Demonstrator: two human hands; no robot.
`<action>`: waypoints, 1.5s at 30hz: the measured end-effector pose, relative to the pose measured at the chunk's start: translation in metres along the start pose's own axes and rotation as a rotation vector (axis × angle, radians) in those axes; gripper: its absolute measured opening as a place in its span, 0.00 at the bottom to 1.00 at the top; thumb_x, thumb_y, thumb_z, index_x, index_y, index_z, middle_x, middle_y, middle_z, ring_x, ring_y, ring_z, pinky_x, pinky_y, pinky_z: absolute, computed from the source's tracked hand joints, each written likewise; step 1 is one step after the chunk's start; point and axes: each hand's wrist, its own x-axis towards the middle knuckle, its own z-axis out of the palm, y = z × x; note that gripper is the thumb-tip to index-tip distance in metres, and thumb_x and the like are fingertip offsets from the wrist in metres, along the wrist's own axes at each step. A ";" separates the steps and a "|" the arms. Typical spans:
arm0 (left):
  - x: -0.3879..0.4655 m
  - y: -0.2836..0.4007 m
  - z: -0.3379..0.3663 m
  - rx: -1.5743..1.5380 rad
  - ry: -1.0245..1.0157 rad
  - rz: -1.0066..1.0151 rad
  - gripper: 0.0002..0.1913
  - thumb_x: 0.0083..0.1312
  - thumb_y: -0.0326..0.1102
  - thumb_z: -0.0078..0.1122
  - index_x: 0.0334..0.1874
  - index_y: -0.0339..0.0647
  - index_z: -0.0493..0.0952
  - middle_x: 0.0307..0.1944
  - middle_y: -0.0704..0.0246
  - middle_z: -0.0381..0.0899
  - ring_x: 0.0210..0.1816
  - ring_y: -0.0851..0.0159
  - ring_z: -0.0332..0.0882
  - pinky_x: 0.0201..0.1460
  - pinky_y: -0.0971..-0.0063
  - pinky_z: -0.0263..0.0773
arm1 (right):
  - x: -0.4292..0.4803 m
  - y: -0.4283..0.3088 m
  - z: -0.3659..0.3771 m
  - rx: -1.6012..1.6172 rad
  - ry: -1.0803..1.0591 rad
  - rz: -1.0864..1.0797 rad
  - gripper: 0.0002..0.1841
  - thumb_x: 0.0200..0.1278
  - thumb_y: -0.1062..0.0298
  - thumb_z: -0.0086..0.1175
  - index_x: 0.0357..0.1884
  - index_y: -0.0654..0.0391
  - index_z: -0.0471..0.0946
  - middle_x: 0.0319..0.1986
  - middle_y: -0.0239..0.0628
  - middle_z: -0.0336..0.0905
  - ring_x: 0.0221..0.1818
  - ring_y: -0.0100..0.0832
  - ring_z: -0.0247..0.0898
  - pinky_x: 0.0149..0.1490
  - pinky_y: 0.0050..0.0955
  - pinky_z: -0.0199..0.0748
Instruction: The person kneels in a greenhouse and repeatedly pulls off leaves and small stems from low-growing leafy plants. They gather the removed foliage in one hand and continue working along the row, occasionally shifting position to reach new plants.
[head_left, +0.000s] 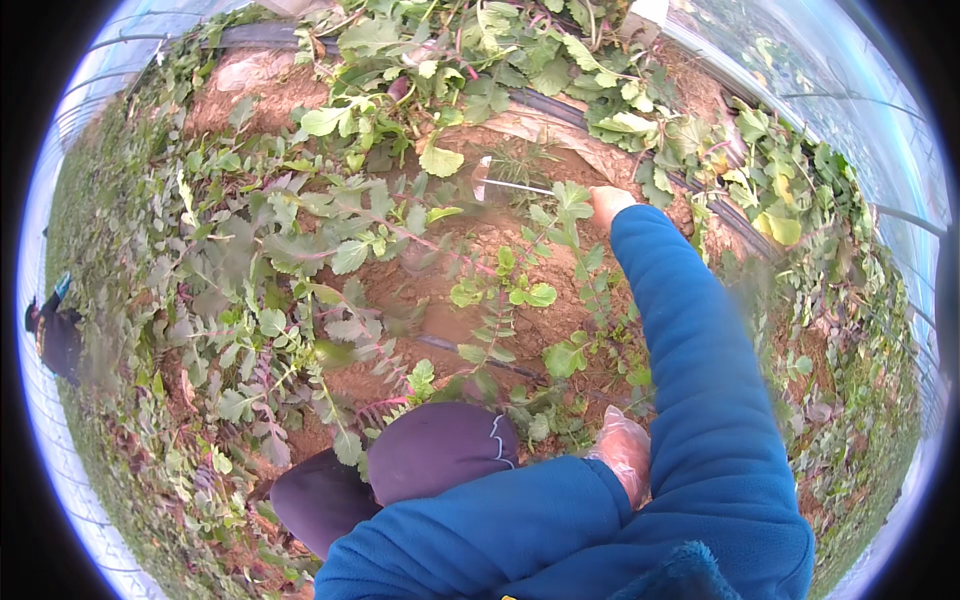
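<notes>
My right hand (611, 206) is stretched out over the bed and closed around a small hand hoe. The hoe's thin metal shaft (517, 186) runs left to a pale blade (480, 178), close to a tuft of fine grass (525, 159). My left hand (626, 454), covered in clear plastic, is beside my right forearm, partly hidden by the sleeves. Whether it holds anything cannot be seen. Between my right hand and my knee (442, 450) grow lobed-leaf plants with pink stems (499, 289), radish-like, in reddish-brown soil (450, 300).
Black irrigation hoses (555, 109) run along the bed behind the hoe, near pulled-back film (551, 135). Cut or lying leafy plants (465, 52) are heaped at the far side. A clear plastic tunnel wall (847, 82) rises at right. Another person (58, 337) bends at far left.
</notes>
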 end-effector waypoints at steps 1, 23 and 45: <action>0.004 -0.004 0.000 0.120 -0.007 -0.005 0.22 0.77 0.51 0.48 0.56 0.44 0.85 0.54 0.61 0.87 0.55 0.53 0.84 0.57 0.55 0.73 | 0.009 -0.005 0.005 0.068 0.019 -0.029 0.14 0.71 0.53 0.59 0.48 0.51 0.85 0.48 0.48 0.87 0.54 0.52 0.81 0.59 0.45 0.77; 0.156 0.053 0.136 2.912 -0.223 0.102 0.41 0.78 0.70 0.37 0.69 0.37 0.76 0.69 0.56 0.77 0.71 0.50 0.72 0.76 0.57 0.64 | 0.004 0.015 0.050 0.318 -0.071 0.149 0.23 0.75 0.45 0.56 0.60 0.51 0.82 0.54 0.48 0.85 0.60 0.51 0.79 0.63 0.46 0.75; 0.142 0.051 0.193 2.060 0.168 -0.445 0.36 0.75 0.70 0.45 0.54 0.39 0.80 0.56 0.50 0.83 0.56 0.47 0.79 0.67 0.50 0.71 | -0.058 0.078 0.036 0.094 -0.092 0.296 0.27 0.76 0.40 0.53 0.57 0.55 0.81 0.53 0.51 0.85 0.59 0.52 0.80 0.66 0.48 0.73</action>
